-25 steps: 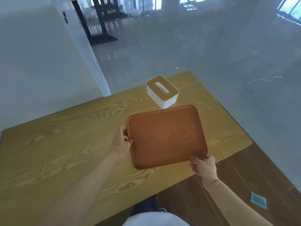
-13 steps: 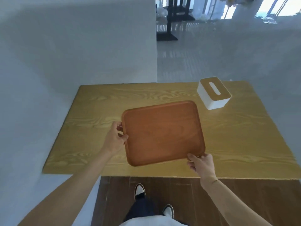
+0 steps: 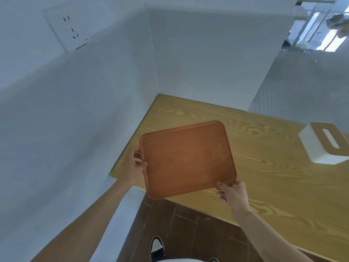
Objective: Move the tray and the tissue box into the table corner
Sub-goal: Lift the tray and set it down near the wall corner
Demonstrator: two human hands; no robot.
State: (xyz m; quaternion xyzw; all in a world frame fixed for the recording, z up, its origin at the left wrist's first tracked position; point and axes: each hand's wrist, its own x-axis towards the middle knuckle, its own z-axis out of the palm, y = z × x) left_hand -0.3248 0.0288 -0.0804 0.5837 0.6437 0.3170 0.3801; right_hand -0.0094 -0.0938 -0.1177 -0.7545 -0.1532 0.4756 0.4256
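Carrying wooden tray (image 3: 187, 159) w/ both hands: left hand (image 3: 133, 167) clamps left edge, right hand (image 3: 233, 193) near-right corner. Tray over table (image 3: 264, 176) nr wall corner; tissue box (image 3: 326, 142) far right. Next: set down in corner.

Tray (image 3: 188, 159): reddish-brown wood w/ faint grain. Table (image 3: 264, 167) under it: yellow-ochre, bold wavy grain. Tissue box (image 3: 324, 144), right of tray: white body, tan wood-look lid. Walls (image 3: 75, 110) left of tray: pale grey-white; socket (image 3: 67, 28) white. Floor (image 3: 188, 224) below tray: dark brown planks.
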